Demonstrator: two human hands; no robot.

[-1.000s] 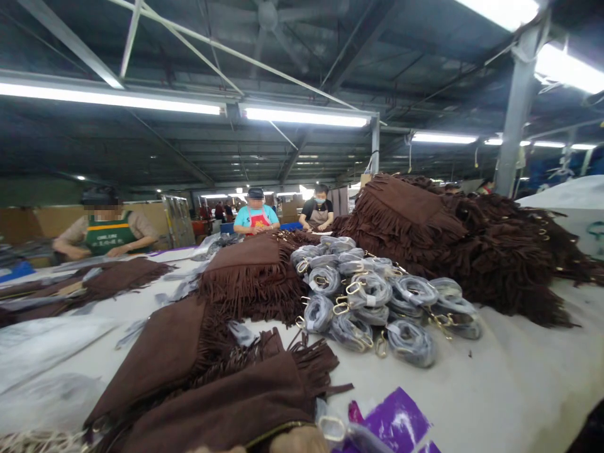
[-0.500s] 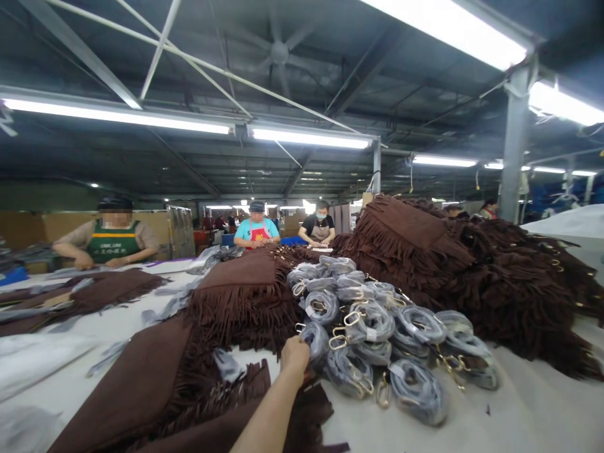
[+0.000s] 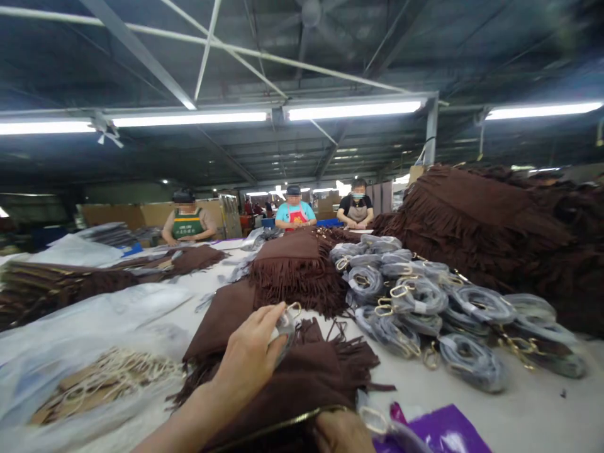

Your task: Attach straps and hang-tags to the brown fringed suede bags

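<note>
Head view: left hand [image 3: 249,349] gripping one coiled strap [image 3: 289,328], right hand [image 3: 343,431] fingers' state unclear.

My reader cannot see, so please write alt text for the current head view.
The left hand holds a plastic-wrapped bundle with a gold-coloured ring above a dark brown fringed fabric piece, its gold-coloured zipper beside the right hand. Plastic-wrapped grey coils lie to the right; three aproned people are behind.
</note>
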